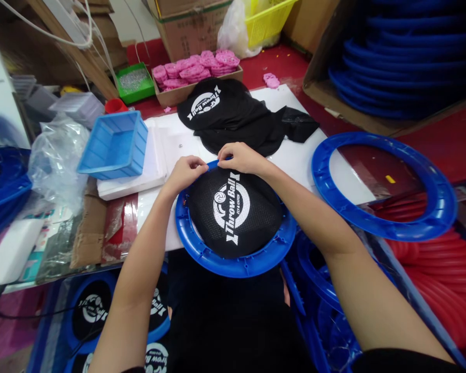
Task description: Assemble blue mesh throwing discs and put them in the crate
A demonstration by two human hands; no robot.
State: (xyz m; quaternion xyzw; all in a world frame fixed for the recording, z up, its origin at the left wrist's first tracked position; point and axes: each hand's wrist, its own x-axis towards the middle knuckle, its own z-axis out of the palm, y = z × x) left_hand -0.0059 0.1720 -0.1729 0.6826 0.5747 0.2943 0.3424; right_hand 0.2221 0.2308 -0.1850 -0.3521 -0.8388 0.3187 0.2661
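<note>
A blue plastic ring (235,263) rests at the table's front edge, its ribbed side up. Over its opening lies a round black mesh cloth (202,207) printed with "Throw Ball" in white. At the far rim, my left hand (187,173) pinches the cloth's edge against the ring with thumb and fingertips. Just to its right, my right hand (241,158) has its fingers closed on the same edge. What lies under the fingertips is hidden. Beyond my hands is a loose pile of black mesh cloths (241,116).
A blue bin (114,145) stands on white sheets at left. Behind are a green tray (134,83) of small parts and a box of pink pieces (196,70). Another blue ring (384,233) lies at right, near a carton of stacked rings (373,88) and red rings (438,274).
</note>
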